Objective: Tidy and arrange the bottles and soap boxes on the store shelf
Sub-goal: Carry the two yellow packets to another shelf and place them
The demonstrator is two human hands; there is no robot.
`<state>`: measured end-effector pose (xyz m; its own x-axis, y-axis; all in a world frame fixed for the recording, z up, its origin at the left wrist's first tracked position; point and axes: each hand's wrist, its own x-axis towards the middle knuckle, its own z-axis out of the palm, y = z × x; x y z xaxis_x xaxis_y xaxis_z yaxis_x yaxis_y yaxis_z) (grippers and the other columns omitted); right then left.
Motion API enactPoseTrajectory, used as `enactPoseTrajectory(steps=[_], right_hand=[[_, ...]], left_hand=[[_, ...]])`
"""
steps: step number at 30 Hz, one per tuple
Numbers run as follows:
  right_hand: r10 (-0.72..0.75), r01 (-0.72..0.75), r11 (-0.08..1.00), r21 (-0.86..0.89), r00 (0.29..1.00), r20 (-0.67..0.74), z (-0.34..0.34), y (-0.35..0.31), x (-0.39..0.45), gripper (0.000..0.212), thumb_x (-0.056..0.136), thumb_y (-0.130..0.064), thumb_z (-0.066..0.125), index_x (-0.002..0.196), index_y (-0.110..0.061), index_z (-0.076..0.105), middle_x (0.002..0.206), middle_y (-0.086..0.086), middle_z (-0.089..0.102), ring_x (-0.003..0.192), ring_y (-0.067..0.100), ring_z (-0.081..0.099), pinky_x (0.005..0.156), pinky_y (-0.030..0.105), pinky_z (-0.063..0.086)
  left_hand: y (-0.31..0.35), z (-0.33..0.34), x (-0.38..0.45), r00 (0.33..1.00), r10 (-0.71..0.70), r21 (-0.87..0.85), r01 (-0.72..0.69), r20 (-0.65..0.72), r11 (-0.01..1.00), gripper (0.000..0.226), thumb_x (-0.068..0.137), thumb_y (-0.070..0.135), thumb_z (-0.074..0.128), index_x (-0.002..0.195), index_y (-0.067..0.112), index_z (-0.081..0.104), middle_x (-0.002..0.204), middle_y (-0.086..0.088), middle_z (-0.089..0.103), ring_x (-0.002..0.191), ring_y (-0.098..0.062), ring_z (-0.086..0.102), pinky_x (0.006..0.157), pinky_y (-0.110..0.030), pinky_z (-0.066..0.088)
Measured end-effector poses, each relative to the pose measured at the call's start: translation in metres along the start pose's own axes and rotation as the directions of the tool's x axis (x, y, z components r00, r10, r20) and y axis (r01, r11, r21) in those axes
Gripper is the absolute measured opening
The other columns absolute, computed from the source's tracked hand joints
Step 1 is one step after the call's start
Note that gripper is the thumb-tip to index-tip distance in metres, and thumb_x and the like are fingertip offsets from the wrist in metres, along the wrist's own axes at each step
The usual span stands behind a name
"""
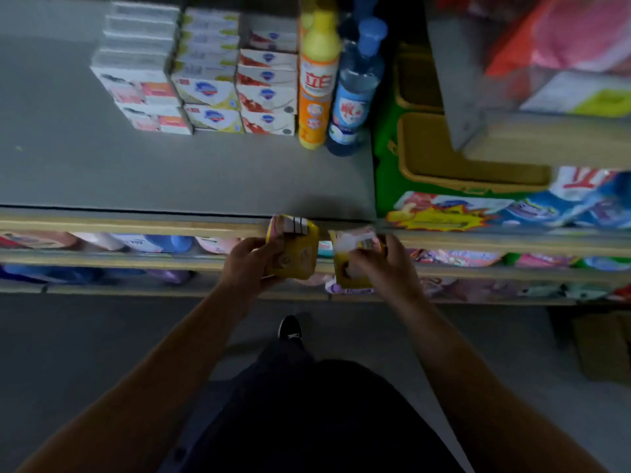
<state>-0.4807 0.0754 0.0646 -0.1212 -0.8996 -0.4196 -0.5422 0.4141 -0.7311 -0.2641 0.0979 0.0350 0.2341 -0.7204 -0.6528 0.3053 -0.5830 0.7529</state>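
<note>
Holding one yellow soap box in each hand right at the shelf's front lip, so a restock run is probably being made here. The left hand [251,261] is being kept curled round a yellow box [296,249] with its barcode end tipped up, and the right hand [379,264] is being wrapped over a second yellow box [353,259], fingers across its face; neither hand is loose. Both boxes are being carried low, near 6 o'clock of the grey shelf [170,172], likely so they can be slid onto the bare stretch.

At 12 o'clock the stacked soap boxes [205,80] are being kept in neat columns by brand, faces forward. Just to their 3 o'clock side, a yellow bottle [317,80] and a blue bottle [356,93] are being stood touching each other. Guessing the yellow boxes are being headed for a new column beside the stacks, though it's too blurry for labels to be read.
</note>
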Motion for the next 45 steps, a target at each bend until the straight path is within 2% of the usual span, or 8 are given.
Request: enactPoseTrajectory(steps=[6,13,18,23,29,34,41,45], right_hand=[[0.377,-0.368,0.918,0.148,0.925,-0.039,-0.054,0.159,-0.079,0.03,0.085,-0.018,0.072,0.11,-0.006,0.061,0.101,0.009,0.065,0.092,0.024,0.062,0.075,0.035,0.049],[0.709,-0.594,0.658,0.462,0.695,-0.117,-0.128,0.343,-0.22,0.042,0.082,-0.019,0.074,0.117,-0.002,0.059,0.11,0.016,0.063,0.1,0.033,0.064,0.085,0.05,0.055],[0.827,-0.524,0.46,0.716,0.547,-0.13,-0.168,0.433,-0.297,0.036,0.085,-0.015,0.072,0.113,0.004,0.062,0.104,0.02,0.066,0.087,0.032,0.067,0.063,0.038,0.057],[0.882,-0.474,0.35,0.808,0.457,-0.114,-0.201,0.49,-0.338,0.034,0.084,-0.015,0.074,0.111,0.0,0.059,0.105,0.017,0.064,0.094,0.033,0.065,0.083,0.05,0.056],[0.961,-0.348,0.098,0.932,0.277,0.002,-0.231,0.558,-0.373,0.035,0.086,-0.016,0.071,0.116,-0.005,0.058,0.108,0.016,0.063,0.092,0.029,0.065,0.068,0.038,0.056],[0.988,-0.206,-0.111,0.972,0.087,0.131,-0.282,0.599,-0.394,0.033,0.087,-0.013,0.07,0.116,-0.005,0.055,0.103,0.014,0.063,0.084,0.026,0.063,0.057,0.029,0.047],[0.992,-0.099,-0.121,0.988,-0.036,0.118,-0.379,0.651,-0.389,0.031,0.085,-0.018,0.072,0.111,-0.011,0.057,0.103,0.01,0.063,0.09,0.027,0.063,0.075,0.037,0.051],[0.987,0.048,-0.16,0.986,-0.026,0.162,-0.43,0.691,-0.373,0.028,0.085,-0.02,0.073,0.108,-0.01,0.061,0.097,0.009,0.066,0.087,0.027,0.065,0.071,0.036,0.053]], left_hand=[[-0.088,0.072,-0.045,0.994,-0.046,0.324,0.011,0.101,0.946,0.016,0.09,0.024,0.067,0.078,0.014,0.062,0.058,0.006,0.067,0.047,-0.004,0.062,0.042,-0.02,0.047],[-0.211,0.166,-0.103,0.922,-0.109,0.705,-0.203,0.37,0.68,0.01,0.088,0.016,0.068,0.093,0.008,0.069,0.085,-0.018,0.068,0.07,-0.026,0.063,0.066,-0.043,0.053],[-0.271,0.248,-0.154,0.882,-0.246,0.788,-0.197,0.402,0.583,0.045,0.077,0.032,0.077,0.112,0.008,0.063,0.097,-0.011,0.069,0.085,-0.026,0.067,0.076,-0.044,0.058],[-0.317,0.336,-0.199,0.821,-0.34,0.858,-0.31,0.459,0.409,0.03,0.083,0.032,0.072,0.102,0.01,0.064,0.098,-0.012,0.07,0.092,-0.03,0.068,0.089,-0.051,0.053],[-0.38,0.46,-0.222,0.728,-0.427,0.844,-0.439,0.535,0.309,0.021,0.083,0.024,0.07,0.098,0.012,0.063,0.091,-0.009,0.069,0.072,-0.017,0.069,0.052,-0.028,0.053],[-0.433,0.602,-0.243,0.675,-0.535,0.844,-0.514,0.509,0.154,0.016,0.086,0.023,0.068,0.093,0.013,0.059,0.1,-0.016,0.064,0.085,-0.03,0.066,0.065,-0.043,0.06],[-0.488,0.791,-0.308,0.484,-0.664,0.599,-0.798,0.57,-0.068,0.026,0.086,0.026,0.068,0.101,0.007,0.057,0.092,-0.007,0.059,0.08,-0.022,0.063,0.056,-0.032,0.056],[-0.514,0.863,-0.333,0.471,-0.679,0.586,-0.807,0.563,-0.074,0.028,0.088,0.026,0.067,0.105,0.006,0.054,0.097,-0.01,0.057,0.088,-0.026,0.063,0.063,-0.037,0.058]])
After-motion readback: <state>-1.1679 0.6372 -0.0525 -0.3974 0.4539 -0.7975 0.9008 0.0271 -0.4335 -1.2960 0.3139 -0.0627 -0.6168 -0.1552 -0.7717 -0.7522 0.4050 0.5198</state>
